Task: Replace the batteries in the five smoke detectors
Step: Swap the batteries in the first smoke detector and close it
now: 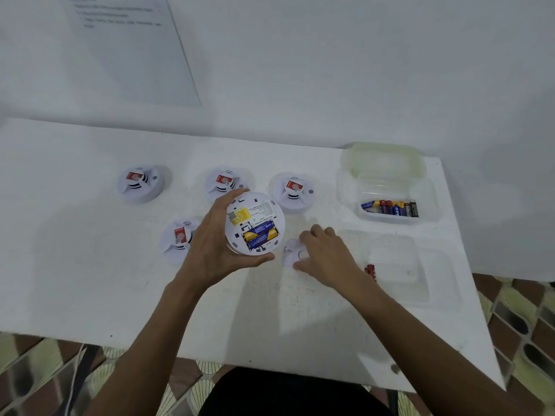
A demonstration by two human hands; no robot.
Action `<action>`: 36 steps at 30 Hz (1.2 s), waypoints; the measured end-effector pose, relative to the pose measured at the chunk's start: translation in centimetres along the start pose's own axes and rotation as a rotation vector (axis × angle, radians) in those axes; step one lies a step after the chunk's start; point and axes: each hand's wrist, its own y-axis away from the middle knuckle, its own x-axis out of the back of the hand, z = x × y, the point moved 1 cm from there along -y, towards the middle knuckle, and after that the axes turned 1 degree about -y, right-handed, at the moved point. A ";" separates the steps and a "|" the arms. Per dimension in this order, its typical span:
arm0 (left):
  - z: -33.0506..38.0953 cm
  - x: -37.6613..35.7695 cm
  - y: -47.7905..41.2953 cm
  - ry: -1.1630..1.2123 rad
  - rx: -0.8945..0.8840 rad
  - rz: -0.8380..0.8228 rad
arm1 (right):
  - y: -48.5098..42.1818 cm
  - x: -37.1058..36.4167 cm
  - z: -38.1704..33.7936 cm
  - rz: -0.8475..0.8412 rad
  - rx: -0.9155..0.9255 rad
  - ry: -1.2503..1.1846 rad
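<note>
At right, a clear tub point(426, 202) holds loose batteries point(390, 208); a second tub point(420, 280) below holds a red battery point(371, 271). At centre, the left hand point(214, 241) grips an upturned smoke detector point(255, 219), batteries fitted. The right hand point(326, 256) curls round a white cover point(290, 254). Four more detectors point(139, 184) sit upper left.

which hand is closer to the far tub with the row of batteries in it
Right. The right hand grasps the white cover, just left of the tub and nearer the person. The left hand is farther left, gripping the open smoke detector.
</note>
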 end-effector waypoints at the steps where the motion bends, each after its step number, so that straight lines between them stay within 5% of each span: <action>1: -0.1 0.1 0.1 0.003 -0.002 -0.004 | -0.2 0.1 0.1 -0.018 -0.019 -0.028; 7: -0.3 0.6 0.3 0.024 -0.011 -0.018 | -0.1 0.5 -0.1 -0.007 -0.035 -0.231; 13: -0.1 0.7 0.4 0.045 -0.032 -0.025 | 1.8 4.0 -0.5 0.059 -0.209 -0.969; 19: 0.6 -0.1 0.0 -0.005 -0.095 -0.023 | 4.4 8.9 -2.5 0.131 -0.026 -1.172; 29: 2.2 -1.5 -0.2 0.105 -0.130 -0.046 | 5.4 8.5 -5.9 0.658 0.127 -0.479; 36: 2.5 -1.7 -0.4 0.175 -0.117 -0.009 | 5.2 7.7 -5.9 0.618 0.156 -0.448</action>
